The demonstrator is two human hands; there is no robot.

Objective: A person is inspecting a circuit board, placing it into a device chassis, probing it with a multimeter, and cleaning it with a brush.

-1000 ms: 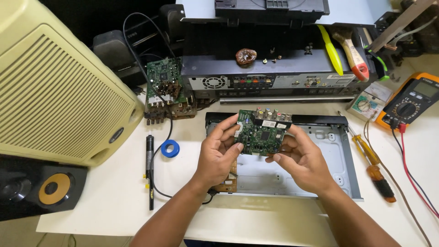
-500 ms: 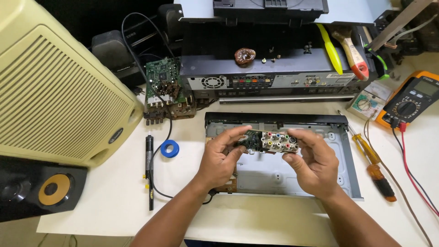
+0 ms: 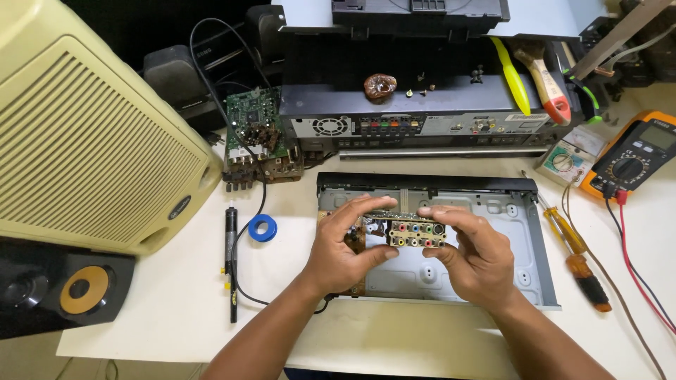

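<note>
The connector board (image 3: pixel 415 231), long axis running nine to three o'clock, is pinched endwise between left hand (image 3: pixel 345 250) and right hand (image 3: pixel 473 255) above the open metal chassis (image 3: pixel 514 239).

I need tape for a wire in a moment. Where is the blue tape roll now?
In the head view, the blue tape roll lies flat on the white table, left of the open metal case, beside the black pen-shaped tool.

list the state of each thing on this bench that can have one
circuit board: held edge-on in both hands, coloured jacks facing the camera
left hand: gripping the board
right hand: gripping the board
metal chassis: open, lid off
multimeter: leads plugged in
screwdriver: lying flat
</note>
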